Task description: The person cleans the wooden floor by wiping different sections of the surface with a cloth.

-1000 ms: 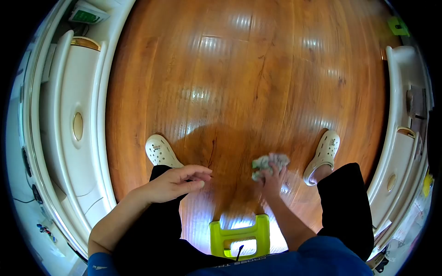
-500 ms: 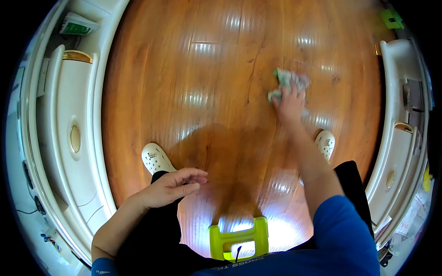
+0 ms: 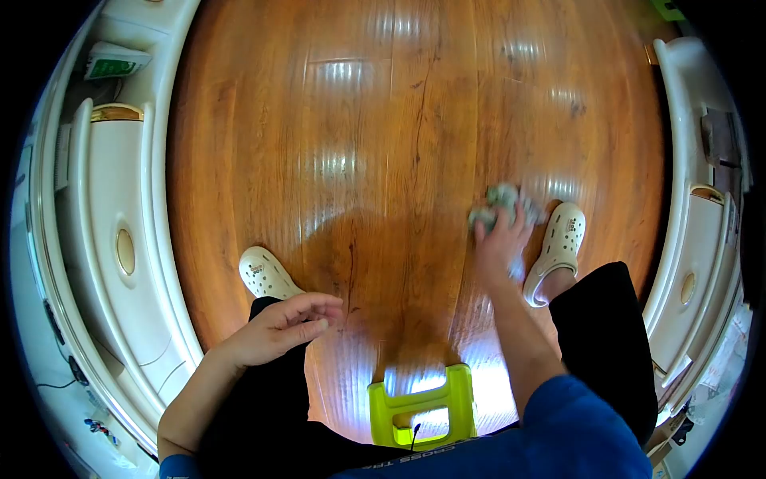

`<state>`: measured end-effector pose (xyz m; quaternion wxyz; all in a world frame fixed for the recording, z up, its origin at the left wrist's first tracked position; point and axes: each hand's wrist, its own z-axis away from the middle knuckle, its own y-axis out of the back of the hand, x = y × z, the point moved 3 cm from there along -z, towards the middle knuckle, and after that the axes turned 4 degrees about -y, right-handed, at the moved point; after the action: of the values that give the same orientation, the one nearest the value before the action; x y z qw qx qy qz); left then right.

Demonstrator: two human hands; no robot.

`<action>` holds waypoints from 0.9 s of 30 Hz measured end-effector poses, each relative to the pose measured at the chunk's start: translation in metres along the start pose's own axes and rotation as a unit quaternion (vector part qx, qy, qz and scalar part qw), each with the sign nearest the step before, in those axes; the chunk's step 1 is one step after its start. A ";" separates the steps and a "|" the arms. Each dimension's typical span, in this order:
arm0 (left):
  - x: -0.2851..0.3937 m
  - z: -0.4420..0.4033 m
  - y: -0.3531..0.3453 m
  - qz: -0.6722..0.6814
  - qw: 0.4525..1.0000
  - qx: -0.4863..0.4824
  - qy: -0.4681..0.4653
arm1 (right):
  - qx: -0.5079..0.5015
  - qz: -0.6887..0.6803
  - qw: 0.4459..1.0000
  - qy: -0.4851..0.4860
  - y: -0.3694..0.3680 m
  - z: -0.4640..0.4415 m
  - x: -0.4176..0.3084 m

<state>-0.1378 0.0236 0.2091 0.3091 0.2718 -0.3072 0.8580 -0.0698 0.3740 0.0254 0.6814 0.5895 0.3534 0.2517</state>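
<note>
My right hand (image 3: 503, 247) presses a crumpled, pale green and white patterned cloth (image 3: 504, 198) against the brown wood floor (image 3: 383, 144). Its fingers lie over the cloth, slightly smeared by motion, just left of the cream clog (image 3: 565, 231) on my right foot. Over my left knee hangs my left hand (image 3: 291, 323), nothing in it, its fingers loosely bent and the thumb apart. Below it, partly hidden by my leg, is the other cream clog (image 3: 265, 273).
A lime-green plastic stool (image 3: 381, 411) stands beneath me between my legs. White cabinets with drawers border the floor on the left (image 3: 120, 184) and on the right (image 3: 692, 255). A green and white packet (image 3: 116, 61) lies on the left cabinet's shelf.
My right hand has drawn the cloth back along the floor toward me, close to the right clog. The left hand stays over the knee. The view has shifted slightly.
</note>
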 end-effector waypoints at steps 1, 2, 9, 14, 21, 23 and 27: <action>0.002 -0.002 -0.001 0.001 1.000 0.001 0.001 | 0.039 0.020 0.999 0.030 -0.001 -0.037 -0.006; 0.004 -0.004 -0.004 0.005 1.000 -0.009 0.004 | 0.065 0.029 0.996 0.056 -0.005 -0.072 -0.011; 0.007 -0.010 -0.010 0.030 0.999 -0.035 -0.008 | -0.064 0.128 0.972 0.188 -0.023 -0.157 -0.137; 0.009 -0.006 -0.003 0.017 0.998 -0.020 -0.050 | -0.093 -0.110 0.961 0.238 -0.027 0.017 -0.135; -0.020 0.023 0.011 0.003 0.999 -0.006 -0.036 | -0.342 -0.024 0.822 0.456 -0.014 0.186 -0.045; -0.025 0.033 0.014 0.029 0.999 0.008 -0.035 | -0.313 0.061 0.762 0.564 -0.007 0.131 -0.077; -0.044 0.046 0.026 0.064 0.996 0.040 -0.055 | -0.122 0.160 0.821 0.534 -0.030 -0.026 -0.143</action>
<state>-0.1141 -0.0407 0.2016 0.2248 0.3107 -0.3064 0.8712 -0.1817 0.2760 0.0207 0.4029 0.3233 0.5291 0.6732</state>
